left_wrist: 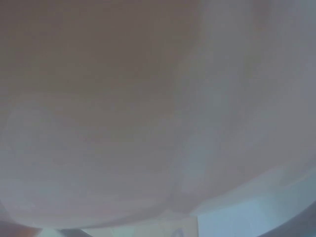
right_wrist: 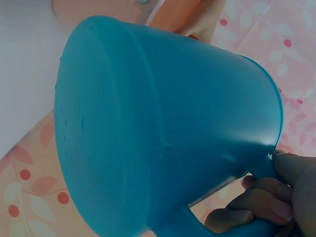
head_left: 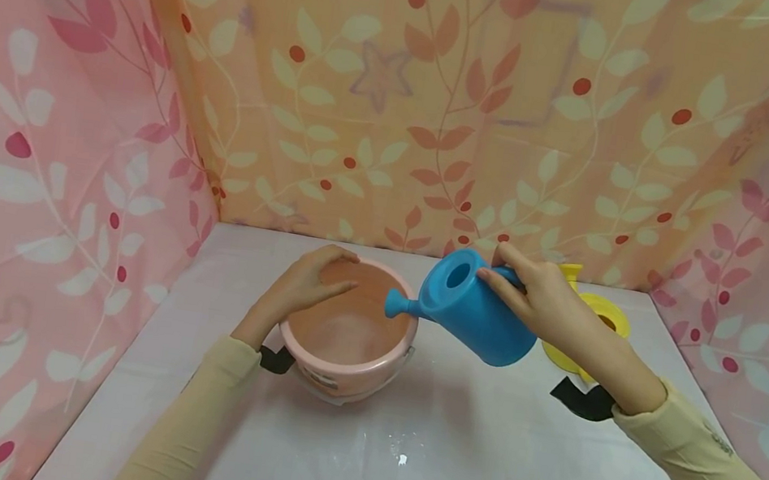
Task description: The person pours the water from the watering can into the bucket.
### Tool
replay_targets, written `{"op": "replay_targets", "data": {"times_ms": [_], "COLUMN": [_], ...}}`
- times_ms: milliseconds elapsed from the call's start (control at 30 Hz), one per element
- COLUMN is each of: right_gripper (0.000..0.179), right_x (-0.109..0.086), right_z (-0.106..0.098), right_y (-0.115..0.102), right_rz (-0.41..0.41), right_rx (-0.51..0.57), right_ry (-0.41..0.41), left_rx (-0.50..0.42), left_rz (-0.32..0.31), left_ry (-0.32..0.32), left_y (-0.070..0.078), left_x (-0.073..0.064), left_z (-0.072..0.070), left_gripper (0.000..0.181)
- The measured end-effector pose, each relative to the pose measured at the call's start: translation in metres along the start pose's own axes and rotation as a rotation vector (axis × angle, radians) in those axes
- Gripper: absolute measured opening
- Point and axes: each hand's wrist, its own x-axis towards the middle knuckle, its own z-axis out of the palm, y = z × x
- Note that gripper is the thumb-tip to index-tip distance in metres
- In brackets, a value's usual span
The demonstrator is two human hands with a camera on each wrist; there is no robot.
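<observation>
A pink bucket (head_left: 344, 368) stands upright on the white table. My left hand (head_left: 308, 283) holds it at the left of its rim, the thumb reaching over the inside. In the left wrist view the bucket's pale wall (left_wrist: 148, 123) fills nearly everything, blurred. Tilted above the table, a blue watering can (head_left: 484, 320) hangs from my right hand (head_left: 546, 296), which grips its handle. Its spout points left, and the flared tip overlaps the bucket's right rim. The right wrist view shows the can's base (right_wrist: 98, 128) with small droplets, and fingers (right_wrist: 269, 197) curled round the handle.
A yellow plastic vessel (head_left: 611, 309) with a round opening is partly hidden behind my right forearm. Drops of liquid (head_left: 402, 459) glint on the table in front of the bucket. Patterned cloth (head_left: 368, 147) surrounds the table at the back and sides.
</observation>
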Motion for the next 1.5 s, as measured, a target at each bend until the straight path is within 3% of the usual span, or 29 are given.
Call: {"op": "replay_targets", "data": {"times_ms": [633, 1500], "right_gripper": [0.017, 0.016], "right_x": [0.001, 0.015], "right_z": [0.0, -0.006], "right_y": [0.0, -0.013], "right_rz": [-0.014, -0.052], "right_rx": [-0.015, -0.075], "right_ry": [0.001, -0.033], "left_rx": [-0.006, -0.019], "left_rz": [0.029, 0.008], "left_ry": [0.019, 0.016], "left_y": [0.0, 0.002], "left_x": [-0.001, -0.001], "left_z": [0.002, 0.001], "left_gripper": [0.038, 0.037]}}
